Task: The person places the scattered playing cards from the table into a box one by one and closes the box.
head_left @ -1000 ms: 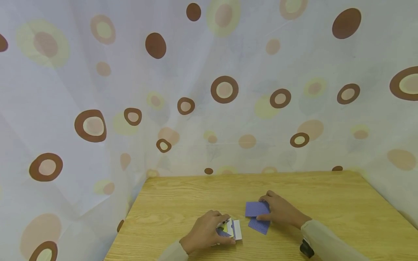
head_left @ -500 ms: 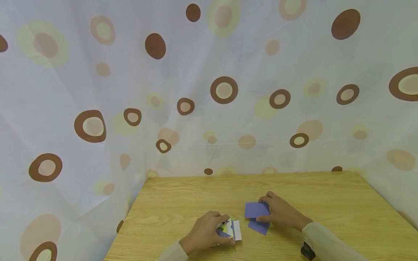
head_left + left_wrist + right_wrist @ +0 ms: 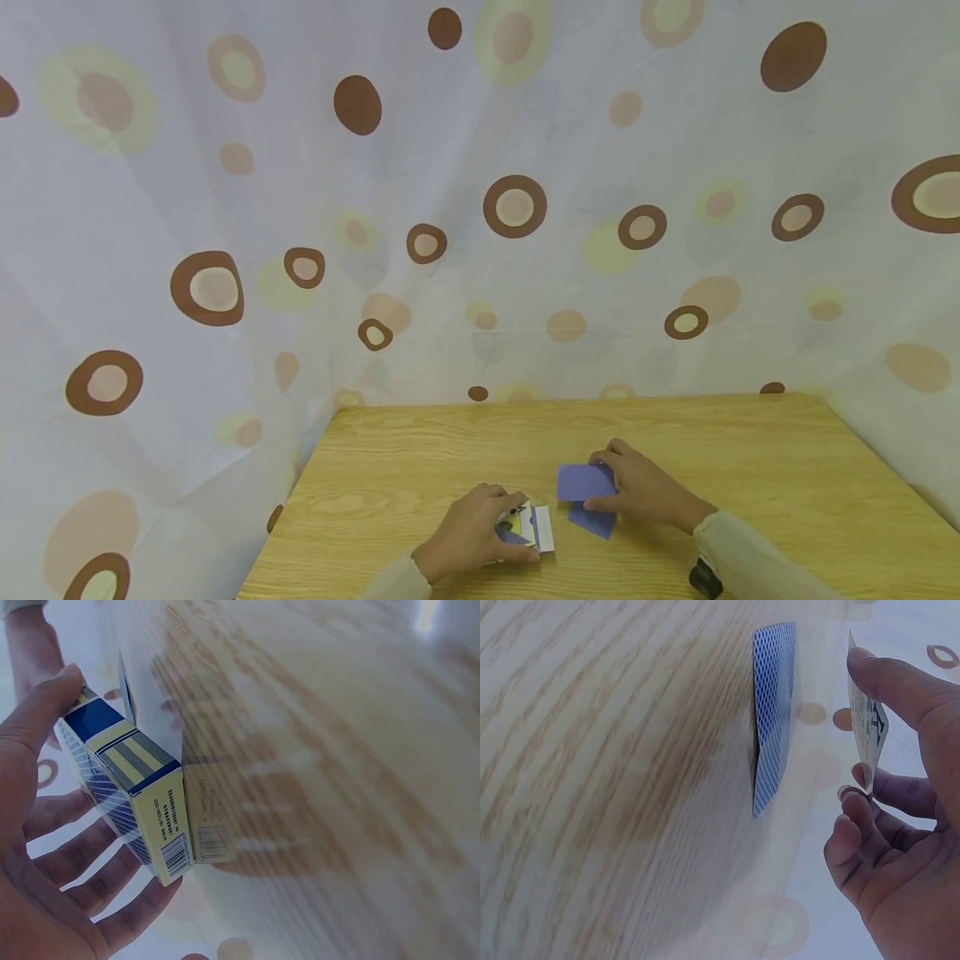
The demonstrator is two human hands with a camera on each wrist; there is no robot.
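Note:
In the head view, my left hand (image 3: 472, 533) grips a small playing-card box (image 3: 545, 530), whose white flap stands out at its right end. The left wrist view shows the thumb on the near edge of the box (image 3: 120, 765) and fingers spread under its far side; a barcode marks one end. My right hand (image 3: 648, 492) pinches a blue-backed playing card (image 3: 583, 482) between thumb and fingers, clear of the table. Black print shows on the face of this card (image 3: 871, 720) in the right wrist view. Below it, a blue-patterned playing card (image 3: 592, 520) lies on the table, partly covered.
The wooden table (image 3: 420, 450) runs back to a white curtain (image 3: 570, 275) with brown and beige dots. A small black device (image 3: 705, 577) is at the right sleeve (image 3: 750, 550).
My right hand and its pinched card have shifted slightly left over the card on the table. The left hand and the box have stayed in place.

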